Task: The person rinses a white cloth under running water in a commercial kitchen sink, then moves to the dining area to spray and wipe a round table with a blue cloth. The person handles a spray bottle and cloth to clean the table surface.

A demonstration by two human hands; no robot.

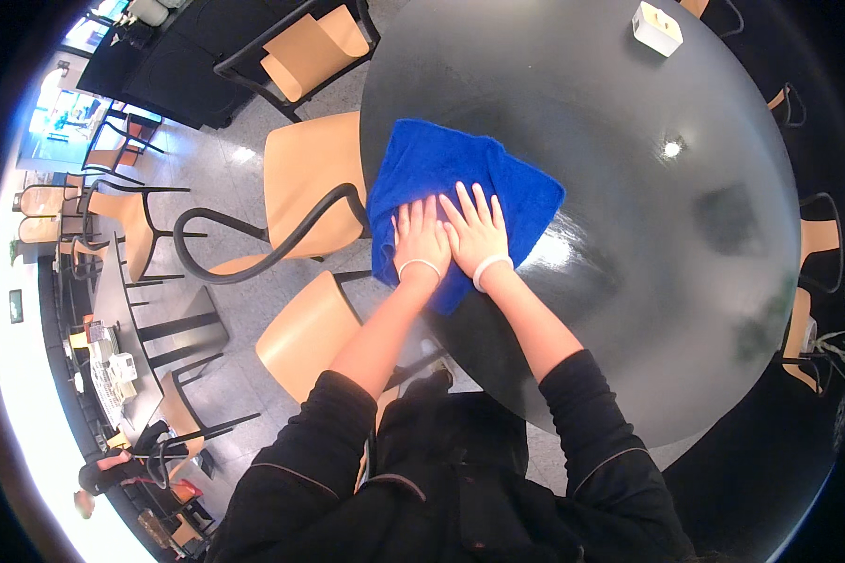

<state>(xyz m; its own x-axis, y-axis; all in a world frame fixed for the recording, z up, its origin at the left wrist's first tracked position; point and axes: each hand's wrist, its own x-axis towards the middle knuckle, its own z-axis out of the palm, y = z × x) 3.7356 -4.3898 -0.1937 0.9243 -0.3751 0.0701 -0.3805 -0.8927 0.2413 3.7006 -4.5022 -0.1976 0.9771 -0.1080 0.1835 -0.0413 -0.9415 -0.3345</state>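
Note:
A blue cloth (458, 155) lies spread over the left edge of a large round dark table (648, 281). Both my hands press flat on it, side by side. My left hand (421, 239) rests with its fingers pointing away from me and wears a thin white band at the wrist. Touching it along the thumb side, my right hand (479, 229) lies with spread fingers and has a thicker white band. Neither hand grips the cloth. A white box (656, 29), perhaps a tissue box, stands at the table's far edge.
Wooden chairs with black frames (310, 176) stand close along the table's left side, one (313, 334) near my left forearm. More chairs (819, 243) line the right side. At far left, another person (113, 471) is by a rectangular table (137, 338) that holds stacked items.

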